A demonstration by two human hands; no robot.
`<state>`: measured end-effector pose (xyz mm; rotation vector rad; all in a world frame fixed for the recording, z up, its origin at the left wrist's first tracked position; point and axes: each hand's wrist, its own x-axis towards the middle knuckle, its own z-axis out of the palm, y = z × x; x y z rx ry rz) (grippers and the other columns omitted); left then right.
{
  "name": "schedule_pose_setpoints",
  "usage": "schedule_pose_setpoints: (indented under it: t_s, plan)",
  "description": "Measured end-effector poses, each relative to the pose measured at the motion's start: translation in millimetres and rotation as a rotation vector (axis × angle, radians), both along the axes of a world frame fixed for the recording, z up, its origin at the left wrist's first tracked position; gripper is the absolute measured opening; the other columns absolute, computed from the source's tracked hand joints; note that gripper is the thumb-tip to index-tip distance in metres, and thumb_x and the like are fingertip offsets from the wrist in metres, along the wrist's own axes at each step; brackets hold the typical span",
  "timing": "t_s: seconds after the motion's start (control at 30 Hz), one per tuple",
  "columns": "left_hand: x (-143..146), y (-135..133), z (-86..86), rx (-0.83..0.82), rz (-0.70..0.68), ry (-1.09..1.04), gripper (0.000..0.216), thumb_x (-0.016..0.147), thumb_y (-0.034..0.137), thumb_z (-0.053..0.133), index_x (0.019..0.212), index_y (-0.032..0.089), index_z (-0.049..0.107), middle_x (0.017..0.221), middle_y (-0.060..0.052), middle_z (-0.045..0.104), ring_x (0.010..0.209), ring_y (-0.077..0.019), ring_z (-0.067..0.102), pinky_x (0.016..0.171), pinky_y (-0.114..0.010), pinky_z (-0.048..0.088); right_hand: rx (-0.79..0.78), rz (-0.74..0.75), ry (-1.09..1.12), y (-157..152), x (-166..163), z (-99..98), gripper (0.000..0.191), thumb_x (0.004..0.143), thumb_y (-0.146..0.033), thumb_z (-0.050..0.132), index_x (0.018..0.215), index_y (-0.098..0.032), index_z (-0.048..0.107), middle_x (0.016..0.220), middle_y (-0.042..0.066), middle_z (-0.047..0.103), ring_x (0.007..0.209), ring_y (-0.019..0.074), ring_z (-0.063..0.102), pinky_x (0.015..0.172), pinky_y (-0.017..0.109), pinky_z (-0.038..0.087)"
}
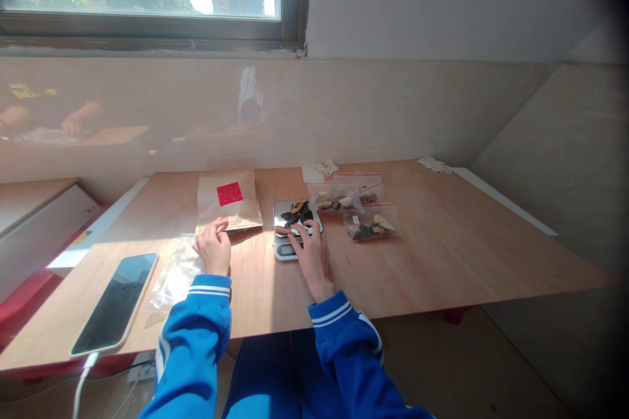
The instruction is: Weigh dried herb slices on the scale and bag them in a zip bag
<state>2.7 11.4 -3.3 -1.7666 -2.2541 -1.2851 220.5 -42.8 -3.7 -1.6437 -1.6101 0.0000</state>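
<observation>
Worktop [442, 255] is occupied by a paper bag [228, 214] at ten o'clock from the scale [281, 240] and plastic [170, 281] at eight, apparently steadied by the left hand [215, 250], fingers loosely spread. The scale is presumably centred for easy reach; dried pieces [291, 217] are heaped there. Whether a slice [281, 230] is gripped by the right hand's [313, 255] fingers cannot be told; the display [285, 250] is unreadable.

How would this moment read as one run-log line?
Right hand: at small white digital scale bearing dark dried slices; Left hand: by brown paper bag with red label; Right of scale: filled clear plastic bags
</observation>
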Motion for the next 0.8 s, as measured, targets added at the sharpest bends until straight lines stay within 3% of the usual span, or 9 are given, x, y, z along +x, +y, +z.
schedule_pose_setpoints:
  t_s: [0.13,0.33,0.57,0.67,0.8]
  plan:
    - [0,1,-1.0,0.003,-0.002,-0.002,0.032,0.081,0.011,0.043,0.099,0.023,0.066,0.123,-0.001,0.064,0.111,-0.0277,0.05,0.094,-0.043,0.035,0.013,0.013,0.021,1,1,-3.2,0.026,0.092,-0.029,0.056,0.116,-0.025,0.064,0.124,0.008,0.054,0.097,0.0223,0.06,0.076,0.033,0.051]
    - [0,0,0.0,0.009,-0.001,-0.001,0.031,0.081,0.011,0.043,0.098,0.023,0.066,0.122,-0.002,0.065,0.111,-0.0275,0.05,0.093,-0.043,0.036,0.051,0.044,-0.005,2,1,-7.2,0.024,0.095,-0.029,0.051,0.112,-0.026,0.068,0.102,0.006,0.062,0.086,0.0193,0.061,0.072,0.03,0.048]
    - [0,0,0.5,0.007,-0.002,0.0,0.031,0.081,0.01,0.043,0.097,0.023,0.066,0.122,-0.001,0.065,0.111,-0.0273,0.051,0.093,-0.042,0.036,0.099,0.005,0.042,2,5,-8.9,0.026,0.096,-0.028,0.048,0.11,-0.023,0.069,0.091,0.006,0.063,0.082,0.0181,0.061,0.07,0.028,0.046]
    - [0,0,0.6,0.011,-0.006,-0.001,0.031,0.081,0.01,0.043,0.097,0.023,0.066,0.122,-0.002,0.065,0.112,-0.0275,0.051,0.093,-0.044,0.037,0.151,-0.065,0.132,1,13,-9.1,0.029,0.097,-0.032,0.046,0.11,-0.021,0.07,0.092,0.008,0.063,0.081,0.0177,0.061,0.07,0.027,0.046]
    - [1,-1,1.9,0.014,-0.02,-0.007,0.03,0.081,0.008,0.043,0.097,0.022,0.065,0.121,-0.005,0.064,0.115,-0.0281,0.05,0.095,-0.047,0.037,0.181,-0.307,0.245,-2,33,-8.9,0.034,0.096,-0.035,0.045,0.111,-0.016,0.069,0.092,0.011,0.063,0.086,0.0206,0.061,0.076,0.03,0.046]
